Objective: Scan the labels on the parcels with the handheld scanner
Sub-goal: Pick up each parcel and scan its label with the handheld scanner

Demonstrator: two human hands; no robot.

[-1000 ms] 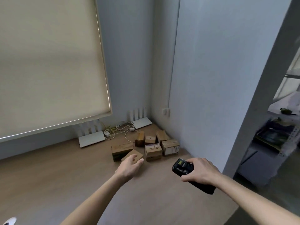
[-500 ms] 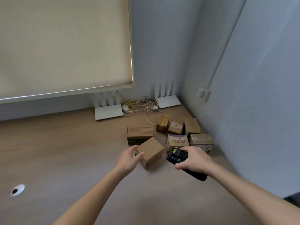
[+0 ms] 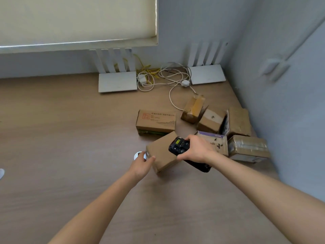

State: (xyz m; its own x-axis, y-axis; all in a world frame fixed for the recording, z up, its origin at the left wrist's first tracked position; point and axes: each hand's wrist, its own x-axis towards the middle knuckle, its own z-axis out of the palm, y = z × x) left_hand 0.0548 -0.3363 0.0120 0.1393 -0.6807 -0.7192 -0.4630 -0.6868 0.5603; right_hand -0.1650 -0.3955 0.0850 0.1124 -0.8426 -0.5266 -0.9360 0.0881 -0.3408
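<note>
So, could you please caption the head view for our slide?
Left hand steadies a plain brown cardboard parcel while right hand aims the black handheld scanner.

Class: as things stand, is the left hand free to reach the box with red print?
Probably not at once: the left hand grips the near box. The red-print box lies just beyond, unobstructed.

Wood-grain bench [image 3: 70, 138] in a wall corner

Six cardboard parcels [image 3: 155, 121] cluster near its right rear; two white routers [image 3: 117, 83] and tangled cables [image 3: 165, 76] lie along the back, and a round white grommet [image 3: 139, 155], seemingly, sits beside the nearest parcel [image 3: 162, 152]
</note>
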